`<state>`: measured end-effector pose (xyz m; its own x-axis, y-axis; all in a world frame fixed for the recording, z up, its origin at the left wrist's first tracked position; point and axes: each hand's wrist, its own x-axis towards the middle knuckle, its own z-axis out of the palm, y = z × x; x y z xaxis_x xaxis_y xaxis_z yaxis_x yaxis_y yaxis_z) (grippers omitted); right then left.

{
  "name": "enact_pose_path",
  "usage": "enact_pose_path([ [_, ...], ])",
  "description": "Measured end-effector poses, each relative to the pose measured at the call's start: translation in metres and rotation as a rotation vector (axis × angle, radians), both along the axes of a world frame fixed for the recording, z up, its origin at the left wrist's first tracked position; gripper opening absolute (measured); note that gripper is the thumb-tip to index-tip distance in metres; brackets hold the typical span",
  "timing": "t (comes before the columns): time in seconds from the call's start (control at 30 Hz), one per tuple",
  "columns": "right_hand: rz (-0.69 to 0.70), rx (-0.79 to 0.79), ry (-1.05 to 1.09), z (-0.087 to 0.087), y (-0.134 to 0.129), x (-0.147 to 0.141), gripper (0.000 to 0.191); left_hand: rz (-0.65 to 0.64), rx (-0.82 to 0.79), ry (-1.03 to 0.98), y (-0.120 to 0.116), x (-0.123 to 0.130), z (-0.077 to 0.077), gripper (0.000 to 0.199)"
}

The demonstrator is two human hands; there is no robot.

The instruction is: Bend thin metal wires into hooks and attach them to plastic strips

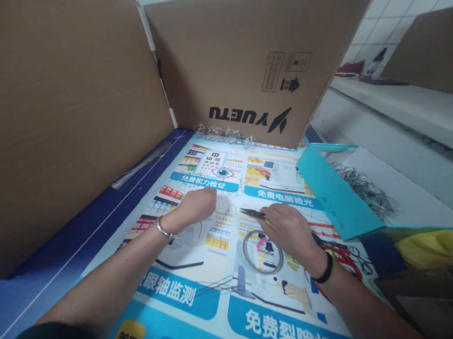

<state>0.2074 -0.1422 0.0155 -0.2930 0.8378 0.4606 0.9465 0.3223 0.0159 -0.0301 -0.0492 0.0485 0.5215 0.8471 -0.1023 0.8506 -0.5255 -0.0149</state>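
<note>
In the head view, my right hand (286, 227) is wrapped round dark-nosed pliers (255, 213) with a bit of yellow on the handle, their tips pointing left. My left hand (196, 208) is closed, fingertips pinched, to the left of the pliers; what it holds, if anything, is too fine to make out. Thin bent wires lie on the printed sheet (232, 251) around and beyond the hands. Below my right hand rests a coil of wire (261, 269). Several straight wires (217, 286) lie nearer me on the sheet.
Cardboard panels (233, 62) stand at the back and left. Clear scraps (224, 133) lie along the back panel's foot. A turquoise box (336, 196) at right holds tangled wire (363, 190). Red cord (345, 261) lies by my right wrist; thin strips (142, 164) lie at left.
</note>
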Motion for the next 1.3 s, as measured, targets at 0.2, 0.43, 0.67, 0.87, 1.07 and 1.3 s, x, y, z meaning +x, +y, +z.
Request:
enact_pose_path([
  [0.2, 0.019, 0.022, 0.015, -0.001, 0.001, 0.001, 0.018, 0.047, 0.000, -0.068, -0.001, 0.002, 0.005, 0.020],
  [0.43, -0.029, -0.087, 0.247, 0.002, 0.001, -0.001, 0.019, -0.029, -0.024, -0.470, -0.010, 0.010, 0.005, 0.009],
  [0.67, 0.010, -0.287, 0.551, 0.017, -0.003, -0.010, 0.023, 0.002, 0.104, -0.420, -0.030, 0.020, 0.008, 0.007],
  [0.87, -0.049, -0.317, 0.499, 0.021, -0.007, -0.015, 0.019, -0.030, 0.147, -0.379, -0.036, 0.023, 0.006, 0.007],
  [1.07, -0.086, -0.415, 0.455, 0.027, -0.006, -0.013, 0.019, -0.076, -0.041, -0.629, -0.035, 0.023, 0.006, 0.007],
  [1.3, -0.049, -0.476, 0.521, 0.028, -0.004, -0.013, 0.023, -0.144, -0.323, -0.906, -0.028, 0.020, 0.002, 0.022],
])
